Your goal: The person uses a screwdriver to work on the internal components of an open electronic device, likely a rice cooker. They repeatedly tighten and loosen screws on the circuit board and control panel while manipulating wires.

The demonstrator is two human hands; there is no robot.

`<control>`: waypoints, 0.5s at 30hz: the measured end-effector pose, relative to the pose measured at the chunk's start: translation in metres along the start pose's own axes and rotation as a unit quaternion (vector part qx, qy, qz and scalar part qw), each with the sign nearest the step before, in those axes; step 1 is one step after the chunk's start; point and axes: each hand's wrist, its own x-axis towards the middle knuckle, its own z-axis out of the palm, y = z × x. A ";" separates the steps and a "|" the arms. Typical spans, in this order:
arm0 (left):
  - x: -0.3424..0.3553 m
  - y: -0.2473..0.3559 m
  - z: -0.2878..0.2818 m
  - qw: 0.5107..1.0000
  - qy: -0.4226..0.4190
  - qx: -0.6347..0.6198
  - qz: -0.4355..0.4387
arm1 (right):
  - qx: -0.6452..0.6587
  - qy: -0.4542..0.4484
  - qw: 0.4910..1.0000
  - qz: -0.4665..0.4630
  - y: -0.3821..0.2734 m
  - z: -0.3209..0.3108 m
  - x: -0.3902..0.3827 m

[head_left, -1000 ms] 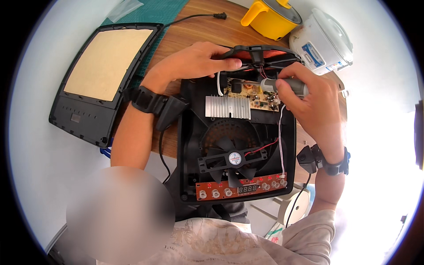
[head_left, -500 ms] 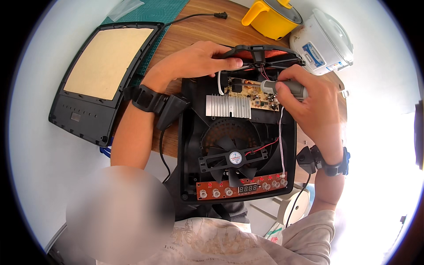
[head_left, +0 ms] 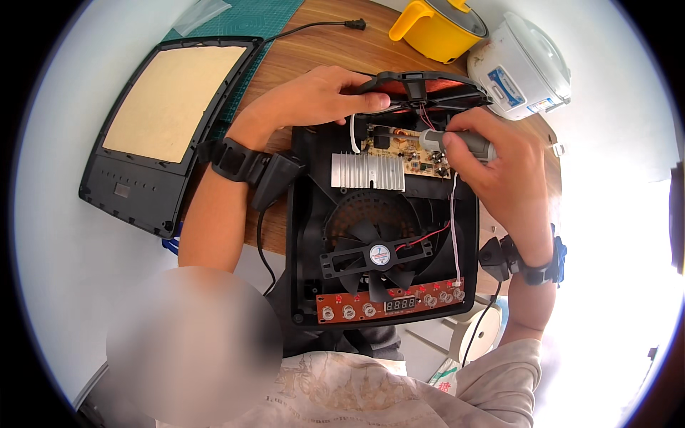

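Observation:
An opened induction cooker's black housing (head_left: 302, 228) rests partly over my lap. My left hand (head_left: 321, 98) is closed on the rim of the coil disc (head_left: 449, 87), which stands tilted up at the housing's far end. In my right hand (head_left: 508, 160) is a grey-handled screwdriver (head_left: 471, 145), its shaft pointing left over the tan circuit board (head_left: 426, 165). Where its tip touches is hard to make out. Nearer me are the silver heat sink (head_left: 367, 172), the black fan (head_left: 364, 232) and a red-brown control board (head_left: 399, 305). Thin wires run from coil to board.
The cooker's detached top panel (head_left: 132, 177), inner side up, lies at left, partly on a green cutting mat (head_left: 267, 16). A plug (head_left: 355, 25) lies on the wooden table. Beyond stand a yellow pot (head_left: 435, 36) and a white rice cooker (head_left: 524, 68).

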 end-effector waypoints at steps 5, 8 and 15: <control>-0.004 0.012 -0.002 1.000 -0.001 0.013 -0.008 | 0.024 0.013 0.999 0.036 0.012 0.001 0.003; -0.005 0.012 -0.003 1.000 0.002 0.020 -0.016 | 0.076 -0.031 0.986 0.142 0.008 -0.005 0.008; -0.003 0.008 -0.001 1.000 0.002 0.021 -0.013 | 0.015 -0.007 1.000 0.018 0.020 -0.001 0.007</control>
